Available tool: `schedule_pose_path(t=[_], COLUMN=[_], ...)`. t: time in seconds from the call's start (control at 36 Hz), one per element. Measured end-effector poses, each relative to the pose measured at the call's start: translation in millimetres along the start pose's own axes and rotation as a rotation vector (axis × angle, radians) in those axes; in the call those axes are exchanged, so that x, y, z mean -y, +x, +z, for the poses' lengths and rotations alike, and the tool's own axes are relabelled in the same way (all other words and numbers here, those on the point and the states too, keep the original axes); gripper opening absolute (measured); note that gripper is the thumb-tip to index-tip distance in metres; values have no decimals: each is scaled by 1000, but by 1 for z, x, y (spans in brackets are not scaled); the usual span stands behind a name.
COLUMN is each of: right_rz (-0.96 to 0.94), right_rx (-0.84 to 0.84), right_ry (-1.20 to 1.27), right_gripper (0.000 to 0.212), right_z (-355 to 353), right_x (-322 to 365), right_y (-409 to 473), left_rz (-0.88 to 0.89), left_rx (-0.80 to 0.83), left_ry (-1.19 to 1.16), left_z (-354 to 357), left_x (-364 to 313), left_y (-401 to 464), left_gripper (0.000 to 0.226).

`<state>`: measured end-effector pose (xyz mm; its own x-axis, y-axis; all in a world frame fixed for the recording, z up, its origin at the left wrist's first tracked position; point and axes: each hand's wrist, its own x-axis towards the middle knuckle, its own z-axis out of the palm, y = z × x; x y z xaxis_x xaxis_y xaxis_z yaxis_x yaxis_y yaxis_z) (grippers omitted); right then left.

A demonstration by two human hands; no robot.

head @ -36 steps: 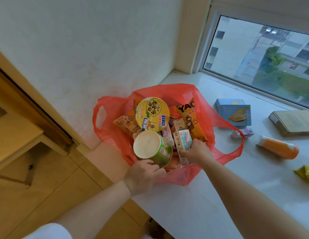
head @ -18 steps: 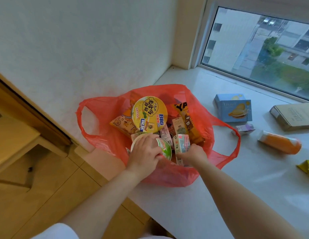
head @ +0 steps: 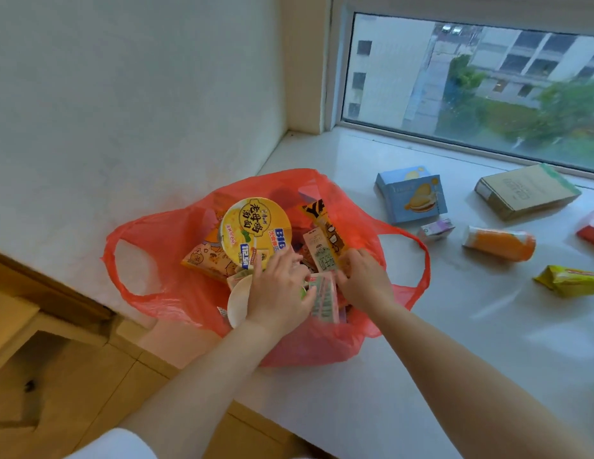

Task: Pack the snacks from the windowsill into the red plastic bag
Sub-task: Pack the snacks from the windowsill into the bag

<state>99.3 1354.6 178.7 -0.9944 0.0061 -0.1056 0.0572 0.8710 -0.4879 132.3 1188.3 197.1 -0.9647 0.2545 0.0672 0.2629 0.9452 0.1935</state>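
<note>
My left hand (head: 278,293) presses the cup (head: 240,301) down into the red bag (head: 163,260); my right hand (head: 363,280) grips cartons (head: 324,298) inside it. Most snacks are packed (several remain rightward: blue box (head: 411,198), orange tube (head: 499,242), yellow packet (head: 569,280))

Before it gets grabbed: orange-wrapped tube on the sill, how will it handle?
The orange tube lies on its side on the windowsill, so a nudge would probably roll it. Its wrapper looks glossy, so possibly slippery. It seems to hold its round shape, so likely fairly stiff.
</note>
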Motion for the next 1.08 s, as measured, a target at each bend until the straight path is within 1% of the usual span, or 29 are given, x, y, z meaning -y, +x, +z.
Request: schedule_pose_path(t=[0.08, 0.14, 0.22, 0.28, 0.36, 0.42, 0.53, 0.69, 0.78, 0.86, 0.97, 1.08], right_rz=[-70, -67, 8, 67, 157, 202, 252, 332, 393, 429, 463, 443], right_rx=[-189, -291, -367, -385, -366, -352, -277, -80, 29, 106, 150, 167], right_ry=[49, 67, 56, 55, 5, -18, -19, -99, -95, -103, -157, -238], right_gripper=[26, 27, 27, 28, 31, 33, 36, 42, 48, 51, 53, 53], right_z=[-24, -40, -62, -77, -100, -114, -133, -159, -161, -162, -155, -143], right_x=[-8, -21, -51, -75, -117, -146, -191, -276, -305, -325, -341, -356], right_y=[-1, -3, -8, -12, -18, -21, -29, -21, -10, 11, 42, 75], left_rz=[43, 77, 167, 230, 287, 315, 299, 197, 164, 149, 136, 81], left_rx=[-21, -36, -91, -109, -69, -68, -7, 147, 250, 309, 379, 440], left_ry=[0, -14, -31, -58, -165, -191, -114, 4, 92, 210, 337, 340], left_z=[-6, -8, -8, -5, 2, 6, 17, 56, 75, 93, 117, 146], left_x=[-17, -33, -63, -86, -128, -158, -205, -271, -284, -285, -276, -268], left_y=[26, 44, 65, 77, 94, 106, 130, 170, 183, 204, 236, 265], left_gripper=[32, 29, 23, 23, 27, 28, 34, 39, 41, 43, 43, 39])
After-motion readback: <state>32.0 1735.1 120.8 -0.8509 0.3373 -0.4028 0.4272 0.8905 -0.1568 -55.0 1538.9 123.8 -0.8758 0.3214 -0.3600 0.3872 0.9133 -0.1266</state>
